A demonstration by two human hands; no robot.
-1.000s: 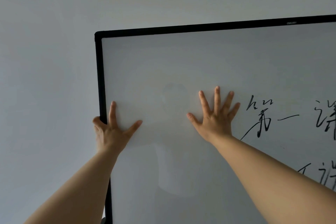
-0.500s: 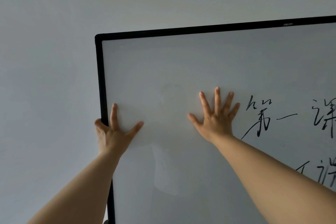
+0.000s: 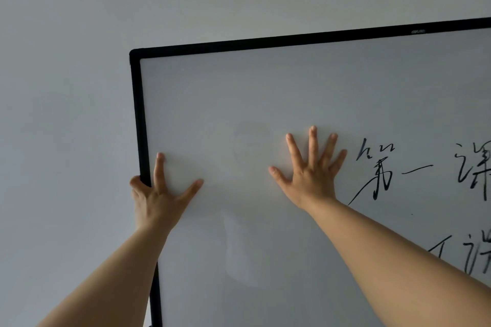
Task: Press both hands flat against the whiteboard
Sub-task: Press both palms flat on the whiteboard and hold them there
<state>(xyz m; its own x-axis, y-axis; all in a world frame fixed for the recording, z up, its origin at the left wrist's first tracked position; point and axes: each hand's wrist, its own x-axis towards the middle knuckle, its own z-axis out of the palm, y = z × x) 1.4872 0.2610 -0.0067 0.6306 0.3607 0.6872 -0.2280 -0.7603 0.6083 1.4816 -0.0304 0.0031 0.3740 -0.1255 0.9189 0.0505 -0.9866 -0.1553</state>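
A black-framed whiteboard (image 3: 265, 93) stands upright in front of a pale wall. My right hand (image 3: 309, 170) lies flat on its white surface with all fingers spread, just left of the black handwritten characters (image 3: 377, 170). At the board's left edge, my left hand (image 3: 159, 194) rests with its palm on the surface. Its index finger and thumb are spread on the white. Its outer fingers bend over the black frame (image 3: 138, 119) and are partly hidden behind it. Neither hand holds any object.
More black handwriting (image 3: 475, 255) runs along the board's right side, lower down. A faint reflection of a person shows on the board between my hands. The plain grey wall (image 3: 66, 114) fills the left and top of the view.
Both hands stay in the same places on the board. The view has shifted slightly, and the left hand sits a touch lower along the frame.
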